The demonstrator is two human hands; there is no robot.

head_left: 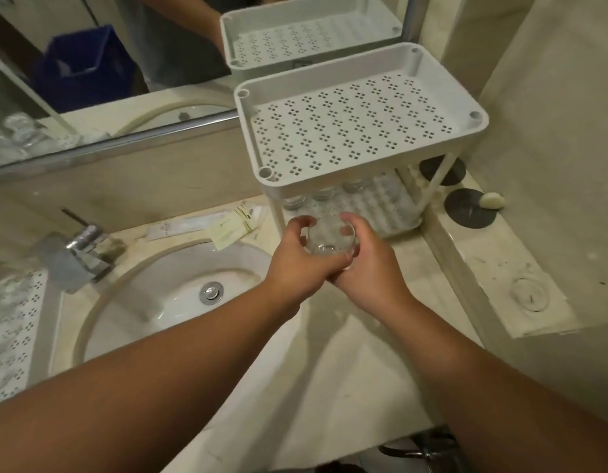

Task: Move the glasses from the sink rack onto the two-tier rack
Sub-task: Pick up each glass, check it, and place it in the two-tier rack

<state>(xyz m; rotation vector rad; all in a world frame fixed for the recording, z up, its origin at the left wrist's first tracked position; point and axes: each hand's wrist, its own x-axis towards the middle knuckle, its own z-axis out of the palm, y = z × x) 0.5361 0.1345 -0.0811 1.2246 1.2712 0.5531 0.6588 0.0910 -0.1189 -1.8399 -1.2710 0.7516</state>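
Both hands grip one glass, mouth tilted toward camera.

A single head-worn wide-angle camera looks steeply down and forward, close over the pale marble counter, facing the far wall mirror.

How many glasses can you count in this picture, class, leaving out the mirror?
4 at least: one glass held in both hands, the left hand and right hand, and three on the rack's lower tier. More may hide under its top tier.
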